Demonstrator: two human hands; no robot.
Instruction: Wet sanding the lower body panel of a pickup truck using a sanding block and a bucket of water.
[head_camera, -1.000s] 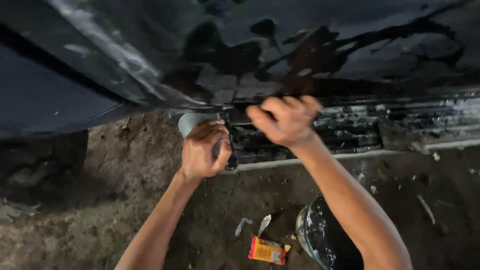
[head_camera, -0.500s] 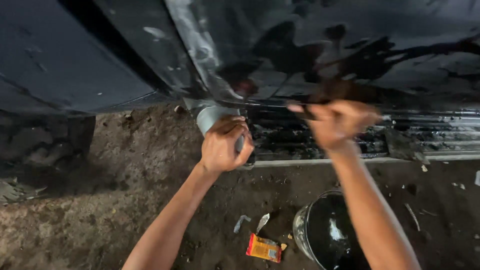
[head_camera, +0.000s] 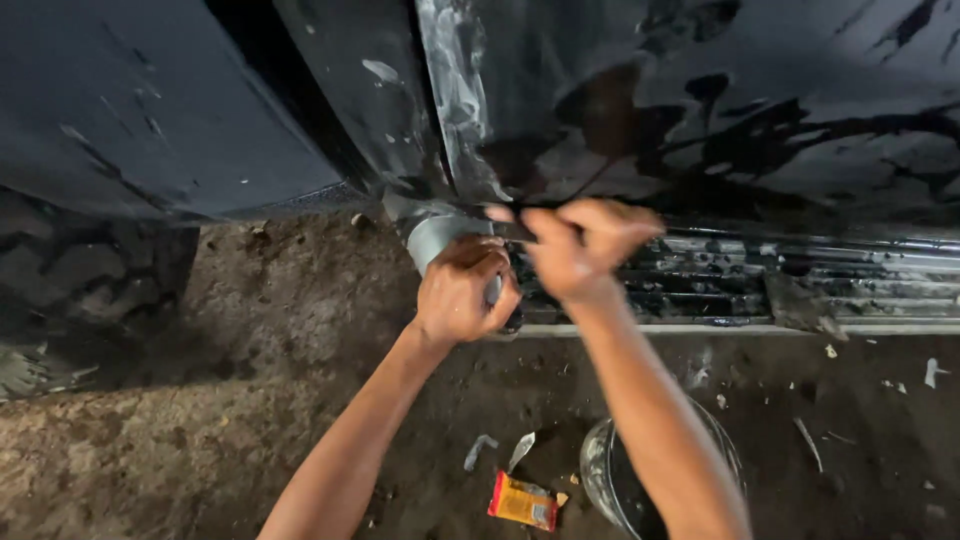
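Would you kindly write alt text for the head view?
Two bare hands work at the lower edge of a black car: the left hand grips a grey tape roll, the right hand pinches its strip. Below, on dirt, sit a bucket and an orange packet.

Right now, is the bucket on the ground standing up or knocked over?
Standing up. The bucket sits on the dirt ground with its round rim facing upward, partly hidden behind the right arm. Its contents cannot be told.

Your hands sit side by side under the car body (head_camera: 700, 110), tape roll (head_camera: 436, 240) left of them, bucket (head_camera: 605, 470) and packet (head_camera: 522, 500) on the ground (head_camera: 200, 440) below.
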